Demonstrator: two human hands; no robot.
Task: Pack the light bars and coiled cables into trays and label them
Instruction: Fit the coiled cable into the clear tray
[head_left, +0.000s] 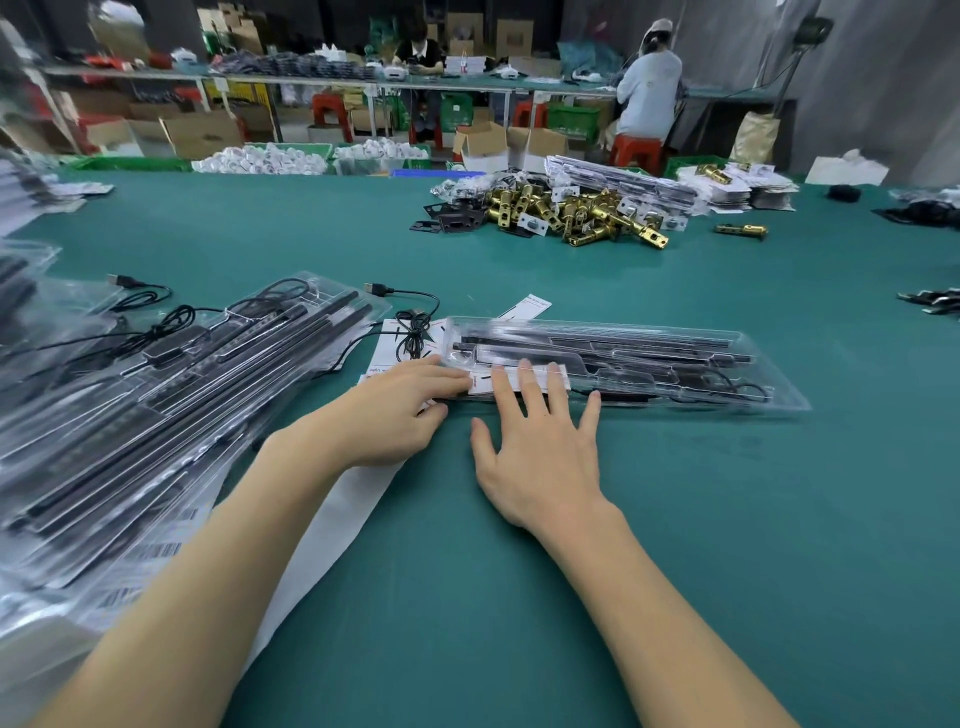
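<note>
- Both forearms reach forward over the green bench (675, 322), bare to the wrist.
- Right hand (540, 447) lies flat with its grip wide apart, fingers spread and straight; the fingertips (527, 370) press a white label (519, 383) onto the near left end of a clear tray (779, 402).
- Left hand (397, 415) rests beside it, grip loose and nearly straight, fingertips touching the label's left edge and the tray's corner.
- One tray lies crosswise ahead of the hands, holding black light bars (597, 345); their count is hard to tell through the glare.
- A stack of filled trays (156, 405) sits to the left, too overlapped to count.
- One coiled cable (413, 332) lies on white cards just behind the left hand.
- Farther off, a heap of brass latch parts (582, 213).
- Two people sit at the far worktable.
</note>
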